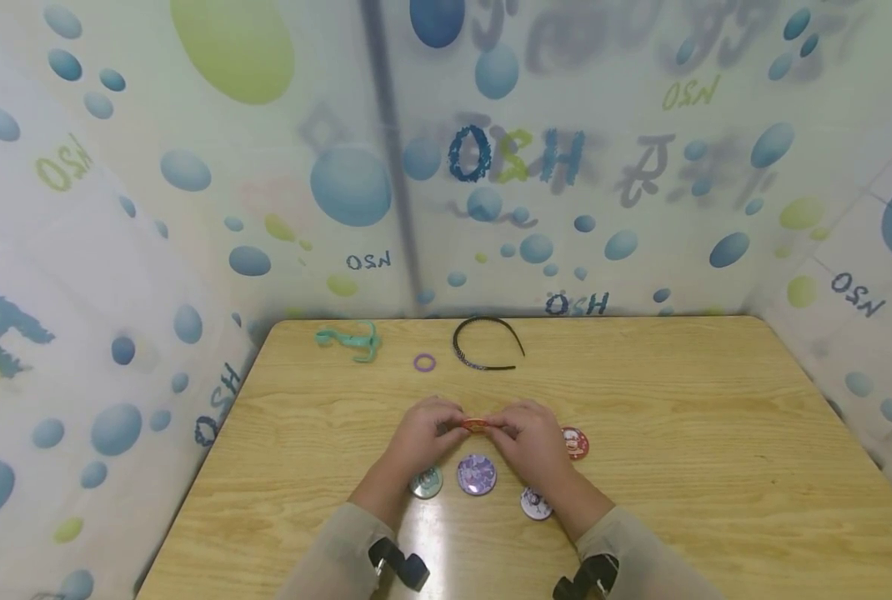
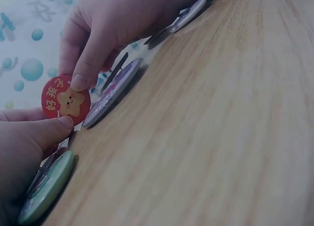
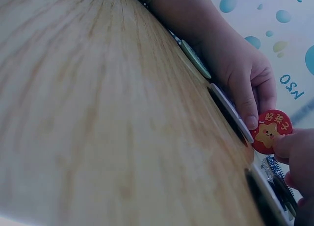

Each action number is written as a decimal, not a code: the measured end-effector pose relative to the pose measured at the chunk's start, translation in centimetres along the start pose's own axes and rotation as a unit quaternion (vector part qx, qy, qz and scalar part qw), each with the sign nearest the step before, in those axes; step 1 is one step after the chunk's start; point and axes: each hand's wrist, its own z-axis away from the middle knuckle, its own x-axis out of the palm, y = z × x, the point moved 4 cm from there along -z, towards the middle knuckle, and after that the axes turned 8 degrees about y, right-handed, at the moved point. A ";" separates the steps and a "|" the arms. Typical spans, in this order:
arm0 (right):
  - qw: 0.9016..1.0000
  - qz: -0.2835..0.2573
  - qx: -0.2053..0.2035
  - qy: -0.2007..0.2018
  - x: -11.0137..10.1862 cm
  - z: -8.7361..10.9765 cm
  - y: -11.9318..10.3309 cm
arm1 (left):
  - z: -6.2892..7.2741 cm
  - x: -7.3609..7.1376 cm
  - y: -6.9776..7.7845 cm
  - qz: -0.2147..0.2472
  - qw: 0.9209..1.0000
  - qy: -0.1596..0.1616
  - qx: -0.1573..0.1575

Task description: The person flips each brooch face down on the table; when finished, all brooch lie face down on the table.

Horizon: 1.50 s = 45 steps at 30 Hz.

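Currently held: red star badge (image 1: 475, 425), tilted up, its face toward the person; whether it touches the tabletop (image 1: 679, 417), I cannot tell.
Left hand (image 1: 422, 433): at the badge's 9 o'clock, fingers pinching its edge.
Right hand (image 1: 533, 440): on the 3 o'clock side, fingers pinching it too.
Other badges: purple badge (image 1: 477, 475), 6 o'clock; green badge (image 1: 426, 484), 7 o'clock; white badge (image 1: 534, 503), 5 o'clock; second red badge (image 1: 577, 443), 3 o'clock, beyond the right hand.
Far side: black headband (image 1: 470, 362), 12 o'clock; purple ring (image 1: 416, 363), 11 o'clock; teal forked object (image 1: 356, 341), 10 o'clock.
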 end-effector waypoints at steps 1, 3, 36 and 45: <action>1.000 -0.001 0.001 -0.002 0.0 0.0 0.0 | 0.0 0.0 0.0 0.000 1.000 0.001 0.001; 1.000 -0.003 0.003 -0.005 0.0 -0.1 -0.1 | 0.0 0.0 0.0 0.000 1.000 0.002 0.002; 0.999 0.017 -0.031 -0.012 0.1 0.0 0.0 | -0.2 0.1 0.2 0.029 0.996 0.009 0.089; 0.998 0.049 -0.039 -0.026 0.2 0.1 0.0 | -0.2 0.2 0.2 0.039 0.996 -0.008 0.076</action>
